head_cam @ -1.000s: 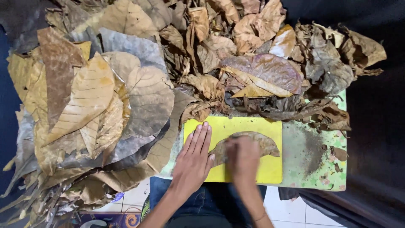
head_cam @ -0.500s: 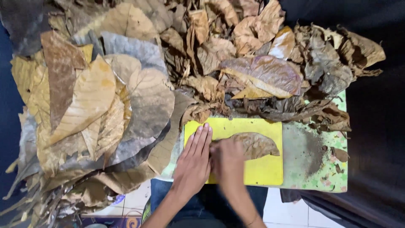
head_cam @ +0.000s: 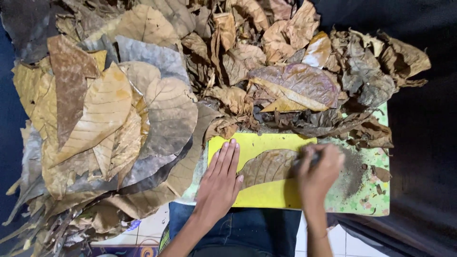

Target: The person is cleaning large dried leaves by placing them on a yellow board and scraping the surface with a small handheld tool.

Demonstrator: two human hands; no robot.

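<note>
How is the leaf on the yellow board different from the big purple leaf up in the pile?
The leaf on the yellow board lies flat and alone, under both hands; the purple leaf rests untouched on the heap of dry leaves. The board leaf is plain brown; the purple leaf has a folded yellowish streak. Both are dry, oval and veined.

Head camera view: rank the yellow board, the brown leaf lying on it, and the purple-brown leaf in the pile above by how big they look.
1. Yellow board, largest, though partly covered.
2. Purple-brown leaf in the pile.
3. Brown leaf on the board, pinned by the left hand; its end is hidden by the right hand.

Two and three look close, so their order is unsure.
</note>
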